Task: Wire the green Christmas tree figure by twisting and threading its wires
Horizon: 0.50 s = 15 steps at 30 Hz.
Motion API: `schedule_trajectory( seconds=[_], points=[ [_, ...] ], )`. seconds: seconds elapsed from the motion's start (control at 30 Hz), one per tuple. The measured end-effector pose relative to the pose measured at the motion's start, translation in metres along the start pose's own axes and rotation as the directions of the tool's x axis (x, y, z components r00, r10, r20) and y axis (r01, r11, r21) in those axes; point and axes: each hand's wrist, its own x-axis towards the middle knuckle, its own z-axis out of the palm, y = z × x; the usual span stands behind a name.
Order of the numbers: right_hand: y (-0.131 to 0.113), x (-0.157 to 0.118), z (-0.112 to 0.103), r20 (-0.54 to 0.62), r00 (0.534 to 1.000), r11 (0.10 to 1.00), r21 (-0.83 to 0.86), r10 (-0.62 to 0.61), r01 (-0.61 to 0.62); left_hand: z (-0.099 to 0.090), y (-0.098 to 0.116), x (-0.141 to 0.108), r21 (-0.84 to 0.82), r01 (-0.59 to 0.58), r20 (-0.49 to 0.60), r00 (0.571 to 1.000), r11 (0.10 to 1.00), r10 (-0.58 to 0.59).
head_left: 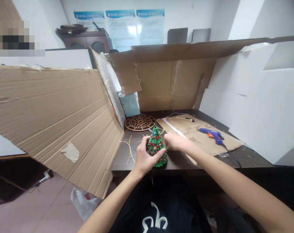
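Note:
A small green Christmas tree figurine (156,142) with red garlands and round ornaments stands upright at the table's front edge. My left hand (147,157) is wrapped round its left and near side, thumb across the front. Just behind its right side is my right hand (174,141), with curled fingers partly hidden by the tree; what they hold, if anything, I cannot see. Thin yellow and white wires (130,150) lie left of the tree, and more yellow wires (163,130) lie behind it.
A blue hot glue gun (215,135) with orange trigger rests on a cardboard sheet (199,142) at right. A round openwork wooden disc (140,123) and a light blue box (130,105) are at the back left. Cardboard walls (156,84) enclose the dark table (137,164).

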Motion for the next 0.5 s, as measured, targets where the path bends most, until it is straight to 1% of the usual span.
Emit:
schedule_trajectory(
  seconds=[0.07, 0.13, 0.2, 0.3, 0.43, 0.5],
  points=[
    [0.002, 0.0, 0.004, -0.022, 1.0, 1.0, -0.018, 0.004, -0.004, 0.002, -0.001, -0.001, -0.008, 0.011, 0.006, 1.0, 1.0, -0.011],
    [0.005, -0.002, 0.004, -0.034, 0.999, 1.0, 0.004, 0.002, -0.002, 0.003, -0.003, -0.002, 0.002, 0.034, 0.001, 0.999, 0.999, -0.034],
    [0.011, -0.005, -0.001, -0.04, 0.999, 0.998, 0.064, 0.0, 0.003, 0.003, -0.005, -0.001, 0.022, 0.07, -0.004, 0.998, 0.997, -0.07],
    [0.023, -0.018, -0.014, -0.076, 0.997, 0.974, 0.224, -0.004, 0.021, 0.002, -0.01, 0.001, 0.027, 0.12, 0.002, 0.993, 0.992, -0.12],
    [0.035, -0.045, -0.031, -0.191, 0.981, 0.875, 0.478, 0.018, 0.077, -0.003, -0.014, 0.002, -0.009, 0.154, 0.055, 0.987, 0.988, -0.154],
    [0.037, -0.059, -0.033, -0.28, 0.959, 0.793, 0.594, 0.048, 0.133, -0.008, -0.009, -0.002, -0.015, 0.124, 0.032, 0.992, 0.992, -0.123]
  ],
)
